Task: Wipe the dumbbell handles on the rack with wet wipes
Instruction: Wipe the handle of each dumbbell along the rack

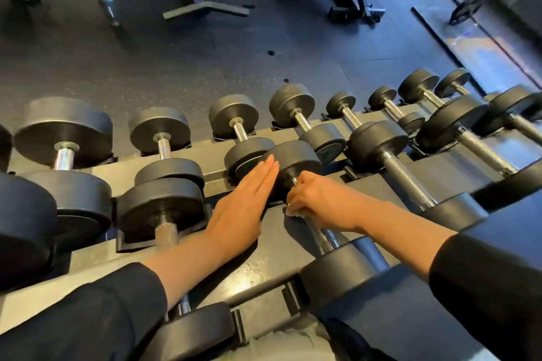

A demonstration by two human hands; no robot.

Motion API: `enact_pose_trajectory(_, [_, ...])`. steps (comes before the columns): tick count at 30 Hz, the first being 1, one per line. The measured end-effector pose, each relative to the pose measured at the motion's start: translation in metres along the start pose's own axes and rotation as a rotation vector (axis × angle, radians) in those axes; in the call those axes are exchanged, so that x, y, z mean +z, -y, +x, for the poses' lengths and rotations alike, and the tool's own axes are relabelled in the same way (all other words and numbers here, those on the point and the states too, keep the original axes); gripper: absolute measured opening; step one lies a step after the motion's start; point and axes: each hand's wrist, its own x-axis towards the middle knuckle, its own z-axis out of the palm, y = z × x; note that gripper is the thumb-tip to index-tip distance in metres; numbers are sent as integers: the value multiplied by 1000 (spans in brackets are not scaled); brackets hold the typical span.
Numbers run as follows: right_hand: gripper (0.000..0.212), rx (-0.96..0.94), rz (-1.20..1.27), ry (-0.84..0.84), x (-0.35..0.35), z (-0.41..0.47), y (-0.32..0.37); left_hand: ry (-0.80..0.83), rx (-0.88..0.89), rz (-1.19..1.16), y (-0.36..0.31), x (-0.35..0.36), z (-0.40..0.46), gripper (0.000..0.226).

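The right hand (pixel 315 199) curls around a wet wipe (pixel 290 212) on the dumbbell handle (pixel 318 233) at the rack's (pixel 258 269) front edge to rub it clean, while the left hand (pixel 240 208), fingers straight and pressed together, probably steadies the dumbbell's far weight (pixel 296 160).

My right hand (pixel 315 199) hides most of the wet wipe (pixel 291 212), only a white scrap showing under my fingers, and covers the upper part of the dumbbell handle (pixel 324 239), while the left edge cuts off a dumbbell (pixel 17 231) and the far floor is blurred.
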Motion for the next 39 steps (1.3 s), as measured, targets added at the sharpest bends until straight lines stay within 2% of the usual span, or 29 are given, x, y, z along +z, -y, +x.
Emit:
enact_pose_trajectory(4, [24, 23, 67, 35, -5, -10, 9, -50, -31, -63, -2, 11, -2, 95])
enact_pose_trajectory(10, [26, 160, 245, 216, -12, -29, 20, -70, 0, -73, -4, 6, -8, 93])
enact_pose_trajectory(13, [26, 214, 284, 221, -13, -27, 24, -64, 3, -87, -4, 6, -9, 92])
enact_pose_trajectory(16, [27, 287, 343, 120, -13, -24, 26, -74, 3, -101, -3, 6, -8, 90])
enact_pose_trajectory(19, [29, 373, 307, -187, -14, -15, 18, -68, -6, -102, -3, 7, -9, 90])
enact_pose_trajectory(21, [30, 379, 243, -280, -14, -7, 11, -65, -9, -90, -4, 8, -9, 89])
enact_pose_trajectory(24, [33, 305, 154, -180, -4, -4, 4, -55, -19, -96, -4, 8, -9, 90])
enact_pose_trajectory(33, [26, 296, 394, -145, -3, -28, 5, -32, -30, -78, -7, 6, -9, 90])
enact_pose_trajectory(39, [19, 278, 743, -32, -3, -55, 7, -4, -28, -31, -12, -7, -6, 84])
